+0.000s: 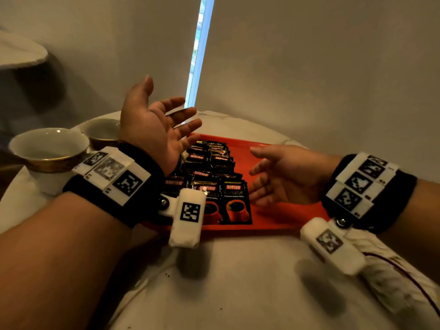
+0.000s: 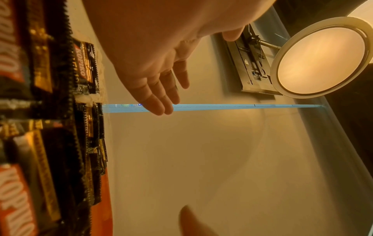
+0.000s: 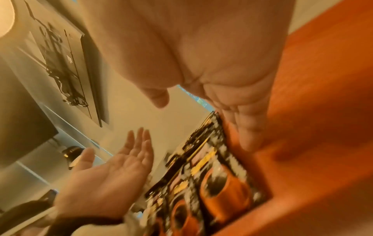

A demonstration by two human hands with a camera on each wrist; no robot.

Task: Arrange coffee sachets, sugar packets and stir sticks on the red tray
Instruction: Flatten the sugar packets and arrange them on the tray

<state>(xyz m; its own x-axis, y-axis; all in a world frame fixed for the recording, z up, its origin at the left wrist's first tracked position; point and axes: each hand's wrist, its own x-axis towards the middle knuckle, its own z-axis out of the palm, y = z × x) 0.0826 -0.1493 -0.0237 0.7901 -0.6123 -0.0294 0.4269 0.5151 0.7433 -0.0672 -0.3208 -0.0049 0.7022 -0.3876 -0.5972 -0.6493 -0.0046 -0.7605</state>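
Observation:
A red tray point(image 1: 281, 210) lies on the white table. Several black Kopiko coffee sachets point(image 1: 214, 177) lie in overlapping rows on its left half, also seen as sachets point(image 2: 46, 111) and sachets point(image 3: 212, 175). My left hand point(image 1: 164, 125) is raised above the tray's far left corner, palm turned up and to the right, fingers spread and empty. My right hand point(image 1: 273, 177) hovers low over the bare red right half of the tray point(image 3: 322, 111), fingers straight and pointing left towards the sachets, holding nothing. No sugar packets or stir sticks show.
Two white gold-rimmed cups, one cup point(image 1: 47, 148) and a second cup point(image 1: 102, 132), stand left of the tray. A wall with a narrow bright window gap point(image 1: 200, 53) rises close behind the table. A round lamp point(image 2: 321, 57) and a dark framed picture point(image 2: 248, 63) show in the left wrist view.

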